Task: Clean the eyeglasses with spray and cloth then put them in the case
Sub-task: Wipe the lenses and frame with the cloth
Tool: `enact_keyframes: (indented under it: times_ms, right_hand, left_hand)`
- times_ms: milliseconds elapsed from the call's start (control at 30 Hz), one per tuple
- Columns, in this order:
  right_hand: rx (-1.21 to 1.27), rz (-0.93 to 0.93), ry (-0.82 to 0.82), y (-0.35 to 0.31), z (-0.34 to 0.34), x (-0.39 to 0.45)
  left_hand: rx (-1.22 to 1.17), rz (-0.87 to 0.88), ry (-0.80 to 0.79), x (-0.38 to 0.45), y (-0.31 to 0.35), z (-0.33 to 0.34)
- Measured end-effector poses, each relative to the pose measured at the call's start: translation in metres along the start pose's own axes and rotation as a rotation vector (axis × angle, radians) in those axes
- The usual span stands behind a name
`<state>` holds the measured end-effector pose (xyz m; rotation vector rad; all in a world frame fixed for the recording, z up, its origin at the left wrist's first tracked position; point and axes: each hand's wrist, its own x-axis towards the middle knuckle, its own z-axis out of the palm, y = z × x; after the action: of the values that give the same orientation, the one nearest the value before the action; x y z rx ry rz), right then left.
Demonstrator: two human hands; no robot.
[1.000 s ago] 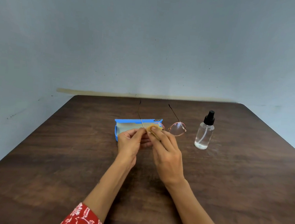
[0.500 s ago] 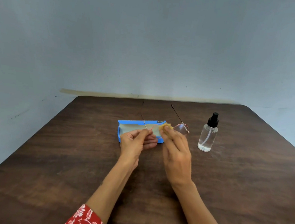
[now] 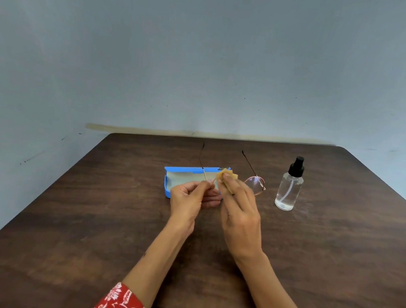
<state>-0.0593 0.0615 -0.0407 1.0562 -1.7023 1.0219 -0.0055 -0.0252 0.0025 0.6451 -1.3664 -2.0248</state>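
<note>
Thin-rimmed round eyeglasses [image 3: 255,184] hang above the table with both temples pointing away from me. My left hand [image 3: 188,199] pinches the frame at its left end, near the left temple hinge. My right hand [image 3: 238,206] pinches a small tan cloth [image 3: 227,175] against the left lens, which the cloth and fingers hide. The right lens shows clear and free. Just behind my hands an open blue case [image 3: 183,175] with a pale lining lies on the table. A clear spray bottle [image 3: 289,186] with a black pump top stands upright to the right.
The dark wooden table [image 3: 93,218] runs back to a grey-blue wall [image 3: 205,55]. Its far edge lies just beyond the temple tips. A red patterned sleeve [image 3: 120,303] shows at the bottom.
My right hand and the cloth have shifted a little along the left lens. The view has drifted slightly, so everything sits further right in frame. My left hand keeps its pinch on the frame.
</note>
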Motion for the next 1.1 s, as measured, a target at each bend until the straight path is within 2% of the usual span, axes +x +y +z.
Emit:
enact_keyframes:
  times_ms: [100, 233, 400, 567, 733, 900, 1100]
  right_hand:
    - [0.038, -0.032, -0.04, -0.003, 0.001, -0.003]
    - [-0.028, 0.067, 0.038, 0.007, -0.001, -0.003]
    - [0.024, -0.04, -0.058, -0.005, 0.003, -0.004]
    - [-0.028, 0.067, 0.011, 0.006, -0.002, -0.003]
    - [0.016, -0.036, -0.066, -0.005, 0.005, -0.006]
    - [-0.046, 0.061, -0.002, 0.006, 0.0, -0.004]
    - [0.016, -0.052, -0.098, -0.005, 0.004, -0.007]
  left_hand:
    - [-0.016, 0.003, 0.017, 0.001, 0.002, -0.002]
    - [-0.008, 0.002, 0.017, 0.003, 0.002, -0.003]
    - [-0.021, 0.012, 0.017, 0.0, 0.001, -0.003]
    - [-0.009, -0.009, 0.025, 0.004, 0.001, -0.005]
    - [-0.028, -0.006, 0.025, 0.002, 0.001, -0.005]
    - [-0.027, -0.018, 0.033, 0.004, 0.001, -0.005]
    - [-0.036, -0.009, 0.053, 0.003, 0.003, -0.005]
